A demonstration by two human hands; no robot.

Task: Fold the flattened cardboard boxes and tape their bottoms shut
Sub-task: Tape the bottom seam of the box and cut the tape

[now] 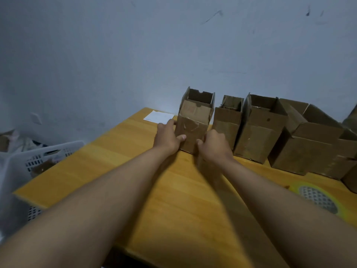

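On the yellow-orange wooden counter (119, 171), near its far edge by the pale grey wall, a small upright brown cardboard box (194, 122) stands w/ top flaps up and open. Left hand (168, 138) holds the box's left side, thumb curled onto the front face, fingers wrapped round the side. Right hand (214, 146) is at the box's lower right corner, fingers curled against the cardboard; its grip looks clamped on the box edge, though blur hides the fingertips. Just right of it, in a row along the wall: a second narrow brown box (227, 122), a medium brown box (258, 128) and a larger brown box (309, 140), all upright, tops open, touching or nearly so. Roll of yellowish clear tape (316, 197) lies flat on the counter's right side, near the right forearm. White paper sheet (158, 117) lies behind the left hand. White plastic slotted basket (29, 163) sits beside the counter, far left.
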